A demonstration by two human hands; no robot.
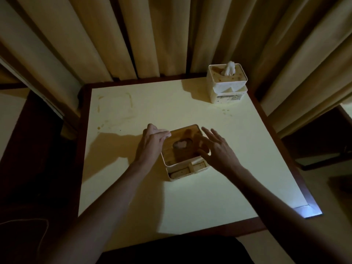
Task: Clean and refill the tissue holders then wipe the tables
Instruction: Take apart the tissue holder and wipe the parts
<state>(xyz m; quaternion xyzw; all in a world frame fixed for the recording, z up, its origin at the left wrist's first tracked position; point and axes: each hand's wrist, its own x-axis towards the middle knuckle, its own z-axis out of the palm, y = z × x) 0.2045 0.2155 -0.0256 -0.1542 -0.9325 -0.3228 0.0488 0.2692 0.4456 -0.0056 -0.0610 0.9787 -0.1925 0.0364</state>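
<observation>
A white tissue holder (185, 169) with a wooden lid (182, 134) stands in the middle of the cream table (190, 202). A bit of tissue shows in the lid's slot. My left hand (151, 144) is at the holder's left side, fingers straight and reaching over the lid's edge. My right hand (219, 149) hovers at the holder's right side with fingers spread; whether it touches the lid I cannot tell. A second tissue holder (227, 86), with a tissue (229, 68) sticking up, stands at the far right corner.
Stain marks (114, 109) in a rough square outline lie on the table's far left part. Small crumbs (226, 111) lie in front of the far holder. Curtains (162, 35) hang behind the table. Dark chairs stand at left and right.
</observation>
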